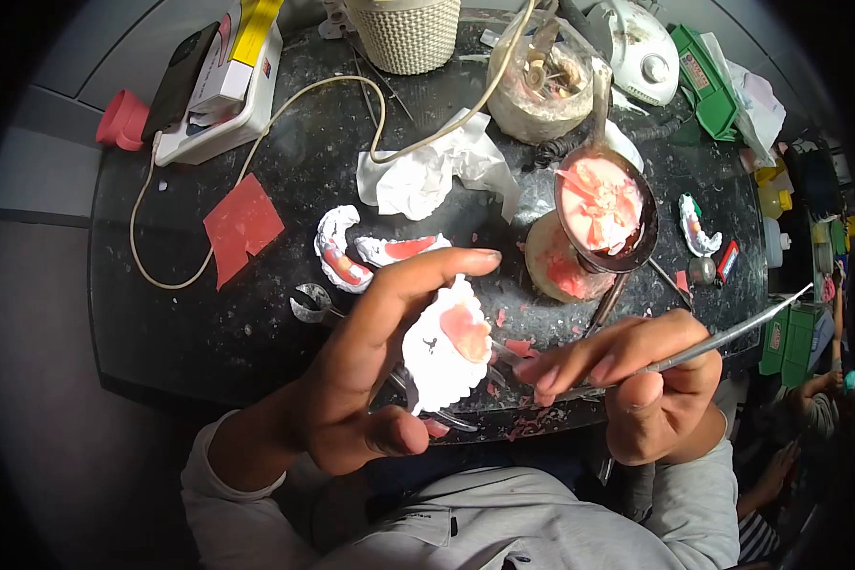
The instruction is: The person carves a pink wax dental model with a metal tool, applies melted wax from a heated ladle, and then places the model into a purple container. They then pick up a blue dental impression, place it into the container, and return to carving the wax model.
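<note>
A white plaster dental cast [435, 356] with a patch of pink wax [465, 332] sits between the thumb and fingers of my left hand [370, 351]. My right hand [636, 370] is closed round a thin metal wax knife [703, 350], like holding a pen. Its blade end points at the waxed side of the cast; the other end sticks out to the upper right. Beyond my right hand, a metal ladle [646, 242] with pink wax pieces [600, 204] rests above a round plaster-coloured stand [551, 261].
More casts with pink wax [344, 252] lie behind my left hand, near a pink wax sheet [243, 228] and crumpled white paper [427, 171]. A cable [299, 90] loops across the black table [161, 332]. At the back stand a bowl of scraps [541, 90] and a woven basket [406, 38].
</note>
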Action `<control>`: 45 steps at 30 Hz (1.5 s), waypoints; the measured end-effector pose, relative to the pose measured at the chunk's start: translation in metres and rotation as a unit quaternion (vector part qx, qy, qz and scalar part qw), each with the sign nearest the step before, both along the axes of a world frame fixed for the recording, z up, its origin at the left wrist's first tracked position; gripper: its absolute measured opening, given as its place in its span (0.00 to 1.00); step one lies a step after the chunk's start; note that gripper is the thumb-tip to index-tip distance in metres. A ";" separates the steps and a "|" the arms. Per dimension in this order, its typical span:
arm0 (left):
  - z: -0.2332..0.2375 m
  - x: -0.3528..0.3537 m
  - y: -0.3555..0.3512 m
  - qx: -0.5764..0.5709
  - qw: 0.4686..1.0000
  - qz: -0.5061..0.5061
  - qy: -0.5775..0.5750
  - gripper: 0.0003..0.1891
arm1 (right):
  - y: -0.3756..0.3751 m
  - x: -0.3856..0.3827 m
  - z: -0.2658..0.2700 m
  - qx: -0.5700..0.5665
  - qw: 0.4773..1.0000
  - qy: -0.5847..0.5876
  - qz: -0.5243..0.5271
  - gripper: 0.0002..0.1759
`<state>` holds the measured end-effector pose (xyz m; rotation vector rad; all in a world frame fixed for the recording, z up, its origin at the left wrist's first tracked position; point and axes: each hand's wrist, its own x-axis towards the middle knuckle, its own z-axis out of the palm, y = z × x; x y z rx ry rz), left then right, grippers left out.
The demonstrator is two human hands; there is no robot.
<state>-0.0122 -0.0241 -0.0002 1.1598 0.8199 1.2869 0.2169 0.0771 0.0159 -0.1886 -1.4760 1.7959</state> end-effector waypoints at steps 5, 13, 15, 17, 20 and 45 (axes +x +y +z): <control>0.010 0.005 -0.001 -0.082 0.995 -0.030 -0.048 0.55 | 0.005 0.008 0.004 0.069 0.996 -0.055 -0.021 0.11; -0.006 -0.002 0.003 0.043 0.994 -0.051 0.085 0.52 | 0.016 0.002 0.022 0.242 0.959 -0.149 0.007 0.10; -0.019 0.007 -0.001 0.087 0.992 -0.012 0.087 0.52 | 0.014 -0.003 0.022 0.273 0.950 -0.149 0.000 0.12; -0.029 0.008 0.000 0.167 0.979 0.026 0.114 0.54 | 0.013 -0.006 0.019 0.310 0.939 -0.146 -0.010 0.15; -0.032 0.010 0.001 0.201 0.970 0.047 0.128 0.54 | 0.008 -0.007 0.019 0.281 0.945 -0.164 -0.015 0.16; -0.032 0.018 0.001 0.237 0.932 0.141 0.235 0.50 | 0.012 -0.012 0.017 0.282 0.943 -0.174 0.024 0.12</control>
